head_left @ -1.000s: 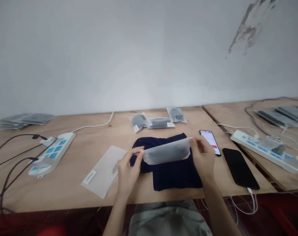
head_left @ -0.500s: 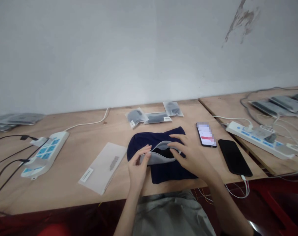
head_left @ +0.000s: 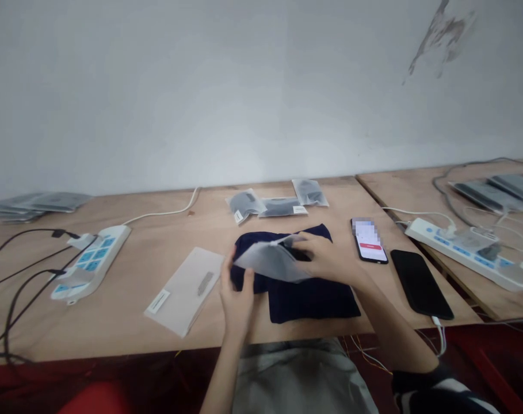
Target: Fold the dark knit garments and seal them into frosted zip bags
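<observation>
A frosted zip bag (head_left: 267, 261) is tilted up over dark navy folded cloth (head_left: 313, 302); its mouth gapes at the right, with something black showing inside. My right hand (head_left: 324, 256) grips the bag at this mouth, its fingertips partly hidden by the bag's edge. At the bag's left end is my left hand (head_left: 237, 293), thumb and fingers spread apart around the corner, not closed on it. To the left lies a flat frosted bag (head_left: 186, 290) with a white label.
Several filled frosted bags (head_left: 282, 207) lie near the wall, more are stacked far left (head_left: 41, 204) and far right (head_left: 498, 192). A lit phone (head_left: 370, 241) and a dark phone (head_left: 420, 284) lie right. Power strips (head_left: 92, 261) with cables flank the work area.
The bag's open mouth has tipped from facing up to facing right. My left hand has let go of the bag's rim and spread its fingers; the view has shifted slightly.
</observation>
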Available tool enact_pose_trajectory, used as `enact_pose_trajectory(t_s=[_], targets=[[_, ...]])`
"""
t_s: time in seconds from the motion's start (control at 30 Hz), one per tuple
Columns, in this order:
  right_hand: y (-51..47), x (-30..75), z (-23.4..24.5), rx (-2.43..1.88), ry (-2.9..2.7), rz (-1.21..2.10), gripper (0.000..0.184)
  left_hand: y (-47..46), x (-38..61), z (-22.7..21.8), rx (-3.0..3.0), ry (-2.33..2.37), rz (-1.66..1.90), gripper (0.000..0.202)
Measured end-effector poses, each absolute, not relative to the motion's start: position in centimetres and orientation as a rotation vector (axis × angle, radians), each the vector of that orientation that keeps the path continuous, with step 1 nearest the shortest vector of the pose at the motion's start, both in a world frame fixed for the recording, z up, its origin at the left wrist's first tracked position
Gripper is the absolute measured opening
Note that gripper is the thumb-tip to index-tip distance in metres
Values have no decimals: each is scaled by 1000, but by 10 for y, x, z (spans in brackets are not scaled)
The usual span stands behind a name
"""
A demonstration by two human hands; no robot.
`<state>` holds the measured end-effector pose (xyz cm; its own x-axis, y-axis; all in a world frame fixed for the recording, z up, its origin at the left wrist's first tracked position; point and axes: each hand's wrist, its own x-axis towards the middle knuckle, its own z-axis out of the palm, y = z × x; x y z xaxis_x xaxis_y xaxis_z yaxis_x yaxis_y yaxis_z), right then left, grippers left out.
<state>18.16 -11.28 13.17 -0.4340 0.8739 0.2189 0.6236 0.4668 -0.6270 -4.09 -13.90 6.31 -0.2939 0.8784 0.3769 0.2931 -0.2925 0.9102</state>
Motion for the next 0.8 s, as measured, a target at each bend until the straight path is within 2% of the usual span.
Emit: enact_pose_trajectory(t_s=[0.07,0.13,0.3,0.5,0.67,0.8], targets=[[-113,187,139,-1162,-1953,842,17,-134,-44,59,1313,1469,1699,60],[-115,188,141,-1141,-1728,1059,20,-133,-42,56,1143,1352,1605,61],[-127,173,123,-1173,-1413,1455,28,-148,-32,53,990,1244,1313,46],[-141,164,93,-1161,-1205,1283,27,-149,-48,63,1066,1524,1380,46],[-144,162,71,-1075,-898,1254,35,-137,-92,74,1178,1808,1487,51],[-144,164,61,-1059,-828,1305,39,-123,-153,74,1209,2045,1355,57]])
